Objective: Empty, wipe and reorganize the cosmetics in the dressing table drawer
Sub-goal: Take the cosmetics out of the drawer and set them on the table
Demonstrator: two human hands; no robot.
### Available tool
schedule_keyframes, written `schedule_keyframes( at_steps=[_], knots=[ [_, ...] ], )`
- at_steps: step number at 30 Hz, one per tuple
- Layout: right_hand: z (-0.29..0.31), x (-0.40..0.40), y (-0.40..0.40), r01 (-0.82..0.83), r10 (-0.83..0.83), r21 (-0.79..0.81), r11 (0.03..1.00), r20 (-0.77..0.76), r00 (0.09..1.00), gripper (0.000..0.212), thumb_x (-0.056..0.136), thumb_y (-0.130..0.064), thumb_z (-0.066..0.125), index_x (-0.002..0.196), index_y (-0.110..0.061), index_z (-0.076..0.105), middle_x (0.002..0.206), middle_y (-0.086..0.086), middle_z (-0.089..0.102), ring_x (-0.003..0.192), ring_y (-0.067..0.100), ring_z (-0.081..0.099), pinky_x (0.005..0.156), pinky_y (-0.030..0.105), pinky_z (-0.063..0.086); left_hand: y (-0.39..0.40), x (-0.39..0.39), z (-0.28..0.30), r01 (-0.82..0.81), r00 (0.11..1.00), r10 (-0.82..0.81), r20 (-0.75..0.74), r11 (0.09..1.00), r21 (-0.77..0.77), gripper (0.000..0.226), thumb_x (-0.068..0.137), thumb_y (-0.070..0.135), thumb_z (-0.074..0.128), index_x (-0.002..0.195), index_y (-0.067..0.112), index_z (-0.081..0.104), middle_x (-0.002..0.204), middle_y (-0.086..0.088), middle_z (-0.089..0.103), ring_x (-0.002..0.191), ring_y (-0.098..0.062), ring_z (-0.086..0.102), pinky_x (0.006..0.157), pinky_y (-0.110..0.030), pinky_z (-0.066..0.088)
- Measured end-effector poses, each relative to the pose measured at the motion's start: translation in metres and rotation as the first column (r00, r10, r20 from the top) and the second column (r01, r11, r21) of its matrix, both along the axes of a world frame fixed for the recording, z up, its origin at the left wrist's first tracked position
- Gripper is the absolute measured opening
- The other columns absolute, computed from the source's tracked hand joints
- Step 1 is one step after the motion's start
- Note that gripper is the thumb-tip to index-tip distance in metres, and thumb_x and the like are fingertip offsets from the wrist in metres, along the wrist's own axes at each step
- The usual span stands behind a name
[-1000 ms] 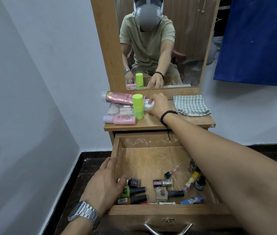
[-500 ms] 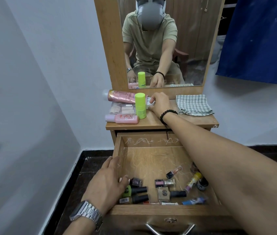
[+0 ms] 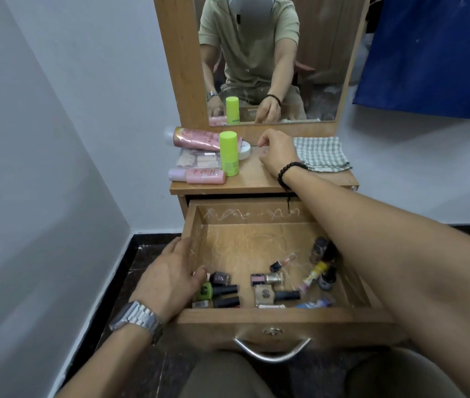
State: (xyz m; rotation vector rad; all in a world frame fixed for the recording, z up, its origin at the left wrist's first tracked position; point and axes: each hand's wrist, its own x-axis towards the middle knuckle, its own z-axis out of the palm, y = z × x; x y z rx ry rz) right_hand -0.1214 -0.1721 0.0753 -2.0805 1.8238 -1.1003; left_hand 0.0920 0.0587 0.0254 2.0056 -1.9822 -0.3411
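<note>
Contact with the white round jar (image 3: 244, 149) has been given up: half a second ago the right hand (image 3: 278, 155) was laid against it beside the lime-green tube (image 3: 229, 153), and now that hand is seen lifted just clear to the jar's right, fingers loosely curled, nothing held. The view has also been tipped downward, so more of the drawer front and its metal handle (image 3: 271, 352) is taken in.

The right arm is stretched out across the open drawer (image 3: 256, 315) to the counter (image 3: 259, 179), a beaded bracelet (image 3: 289, 172) worn at the wrist. The left hand (image 3: 170, 278) is kept where it was, draped over the drawer's left wall near the front left corner, fingers relaxed, fingertips beside a dark nail polish bottle (image 3: 220, 278); nothing is gripped. A metal watch (image 3: 137, 320) is worn on that wrist.

Nail polish bottles (image 3: 276, 294) are scattered along the drawer's front edge and right side. At the counter's left edge a pink tube (image 3: 196, 138), a clear pouch (image 3: 197, 160) and a pink bottle (image 3: 199, 176) are gathered around the green tube. A checked cloth (image 3: 321, 153) is folded at the back right corner. A mirror (image 3: 271, 58) is mounted behind, pale walls are seen on the left, and a blue sheet (image 3: 435, 53) is hung at the right.
</note>
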Motion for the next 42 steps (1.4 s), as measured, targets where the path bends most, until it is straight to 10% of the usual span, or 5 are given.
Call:
schedule_keyframes(
  at_steps=[10, 15, 22, 27, 42],
  knots=[
    [0.021, -0.055, 0.086, -0.121, 0.148, -0.216, 0.969, 0.115, 0.982, 0.023, 0.080, -0.004, 0.054, 0.101, -0.013, 0.059, 0.102, -0.003, 0.062, 0.078, 0.010, 0.059, 0.071, 0.021, 0.047, -0.004, 0.001, -0.001, 0.004, 0.999, -0.005, 0.051, 1.000, 0.008, 0.069, 0.086, 0.041, 0.062, 0.143, 0.012, 0.037, 0.141, -0.011, 0.048, 0.121, -0.029, 0.052, 0.095, -0.038, 0.046],
    [0.022, -0.072, 0.140, -0.332, 0.347, 0.132, 0.934, -0.115, 0.931, 0.016, 0.087, -0.010, 0.058, 0.100, -0.016, 0.066, 0.088, -0.011, 0.062, 0.072, -0.001, 0.055, 0.064, 0.002, 0.040, -0.002, -0.003, 0.001, -0.011, 0.998, 0.010, 0.063, 1.000, 0.013, 0.068, 0.086, 0.041, 0.062, 0.143, 0.013, 0.038, 0.141, -0.011, 0.049, 0.122, -0.030, 0.052, 0.095, -0.039, 0.046],
    [-0.008, -0.096, 0.157, -0.264, 0.455, 0.449, 0.854, -0.395, 0.798, 0.031, 0.088, -0.004, 0.053, 0.114, -0.016, 0.066, 0.109, 0.000, 0.068, 0.100, 0.016, 0.062, 0.093, 0.036, 0.051, 0.003, -0.006, 0.006, -0.034, 0.996, 0.033, 0.082, 0.999, 0.012, 0.062, 0.086, 0.042, 0.060, 0.141, 0.017, 0.043, 0.134, -0.008, 0.057, 0.113, -0.028, 0.059, 0.087, -0.036, 0.049],
    [-0.024, -0.099, 0.163, -0.165, 0.466, 0.510, 0.844, -0.547, 0.696, 0.046, 0.085, -0.015, 0.066, 0.128, -0.027, 0.053, 0.122, -0.005, 0.061, 0.117, 0.017, 0.054, 0.100, 0.036, 0.032, 0.004, -0.007, 0.008, -0.046, 0.995, 0.045, 0.090, 0.999, 0.005, 0.057, 0.088, 0.045, 0.057, 0.138, 0.018, 0.046, 0.131, -0.007, 0.059, 0.112, -0.028, 0.059, 0.087, -0.035, 0.049],
    [-0.060, -0.101, 0.147, -0.132, 0.383, 0.483, 0.866, -0.471, 0.794, 0.029, 0.084, -0.013, 0.066, 0.097, -0.036, 0.056, 0.117, 0.007, 0.060, 0.116, 0.031, 0.045, 0.091, 0.034, 0.034, 0.008, -0.008, 0.009, -0.029, 0.996, 0.031, 0.084, 0.999, -0.026, 0.045, 0.088, 0.047, 0.055, 0.123, 0.020, 0.057, 0.123, 0.000, 0.062, 0.105, -0.021, 0.061, 0.086, -0.035, 0.051]
  ],
)
